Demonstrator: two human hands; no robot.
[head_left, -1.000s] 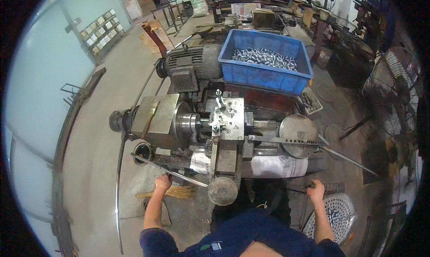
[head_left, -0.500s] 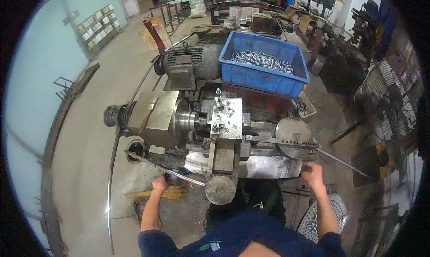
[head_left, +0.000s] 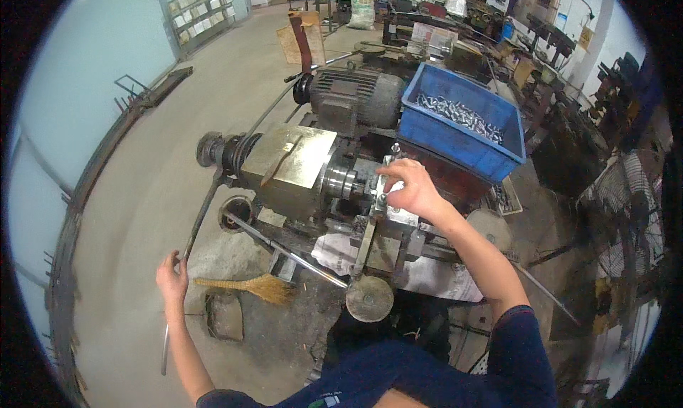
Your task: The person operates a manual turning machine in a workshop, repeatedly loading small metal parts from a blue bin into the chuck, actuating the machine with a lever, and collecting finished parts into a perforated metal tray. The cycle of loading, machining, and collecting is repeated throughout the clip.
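A small metal lathe fills the middle, with a steel headstock (head_left: 290, 155), a round chuck (head_left: 341, 180) and a tool post (head_left: 405, 218). My right hand (head_left: 413, 187) is over the tool post beside the chuck, thumb and forefinger bent and apart; nothing shows between them. It hides part of the tool post. To the left, my left hand (head_left: 171, 278) has its fingers around a long metal lever (head_left: 203, 219) that slopes down from the headstock. A second lever (head_left: 292, 253) ends near a round metal disc (head_left: 369, 299) in front of the lathe.
Behind the lathe stand an electric motor (head_left: 356, 98) and a blue crate (head_left: 455, 141) of small shiny metal parts. A straw broom (head_left: 263, 288) and a dustpan (head_left: 225, 315) lie on the floor. A large fan (head_left: 626, 216) stands at right. Paper (head_left: 441, 278) lies under the lathe.
My right hand has moved from the paper at the lathe's right end up to the tool post. My left hand has gone left from near the broom to the long lever. The view has shifted.
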